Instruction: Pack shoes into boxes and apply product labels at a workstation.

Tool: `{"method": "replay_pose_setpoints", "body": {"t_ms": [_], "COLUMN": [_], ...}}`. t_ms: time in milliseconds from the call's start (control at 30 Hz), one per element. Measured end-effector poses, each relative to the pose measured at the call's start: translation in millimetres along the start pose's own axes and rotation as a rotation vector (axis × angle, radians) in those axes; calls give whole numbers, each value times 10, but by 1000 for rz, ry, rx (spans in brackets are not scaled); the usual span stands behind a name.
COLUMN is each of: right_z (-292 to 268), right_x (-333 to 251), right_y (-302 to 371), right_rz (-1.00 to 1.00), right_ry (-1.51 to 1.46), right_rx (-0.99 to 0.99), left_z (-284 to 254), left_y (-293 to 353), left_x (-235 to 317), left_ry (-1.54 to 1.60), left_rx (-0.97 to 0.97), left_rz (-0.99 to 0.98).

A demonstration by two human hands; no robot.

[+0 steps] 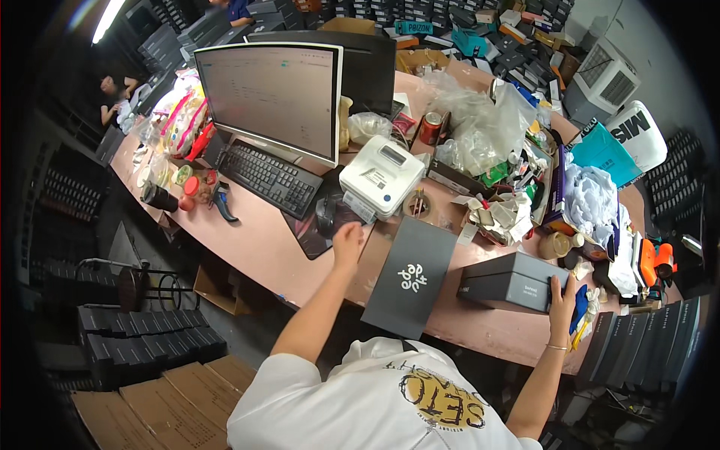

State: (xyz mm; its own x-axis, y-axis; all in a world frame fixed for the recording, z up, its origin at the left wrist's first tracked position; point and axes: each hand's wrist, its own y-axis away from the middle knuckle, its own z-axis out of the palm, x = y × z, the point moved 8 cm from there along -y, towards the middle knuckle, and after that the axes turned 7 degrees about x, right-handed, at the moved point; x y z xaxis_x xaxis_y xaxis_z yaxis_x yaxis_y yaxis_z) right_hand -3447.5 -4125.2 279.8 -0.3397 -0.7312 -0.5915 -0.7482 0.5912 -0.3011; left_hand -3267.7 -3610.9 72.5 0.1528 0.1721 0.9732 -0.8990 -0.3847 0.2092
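My left hand (347,244) is over the desk just in front of the white label printer (381,174), beside the black computer mouse (325,216). Its fingers are curled together, and whatever they may pinch is too small to make out. A printed label (358,208) hangs from the printer's front. My right hand (561,301) grips the right end of a dark grey shoebox (510,282) near the desk's front edge. Another dark grey shoebox (411,277) lies between my hands, its lid marked with white lettering, close to my body.
A monitor (270,97) and black keyboard (270,176) stand at the left. Jars (196,187) sit beyond them. A tape roll (417,203), crumpled papers (501,217) and plastic bags (472,105) crowd the right. An orange tape gun (655,259) lies far right.
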Motion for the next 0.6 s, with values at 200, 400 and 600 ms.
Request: {"method": "replay_pose_setpoints", "body": {"t_ms": [200, 400, 600], "right_z": [-39, 1, -5], "right_x": [39, 94, 25], "right_y": [201, 176, 206], "right_rz": [179, 209, 225], "right_ry": [-140, -176, -220], "right_rx": [-25, -28, -65], "left_z": [178, 442, 475], "left_y": [-656, -696, -740], "left_x": [-463, -517, -474], "left_ry": [-295, -88, -163], "left_rx": [-152, -252, -238], "left_rz": [-63, -296, -322]}}
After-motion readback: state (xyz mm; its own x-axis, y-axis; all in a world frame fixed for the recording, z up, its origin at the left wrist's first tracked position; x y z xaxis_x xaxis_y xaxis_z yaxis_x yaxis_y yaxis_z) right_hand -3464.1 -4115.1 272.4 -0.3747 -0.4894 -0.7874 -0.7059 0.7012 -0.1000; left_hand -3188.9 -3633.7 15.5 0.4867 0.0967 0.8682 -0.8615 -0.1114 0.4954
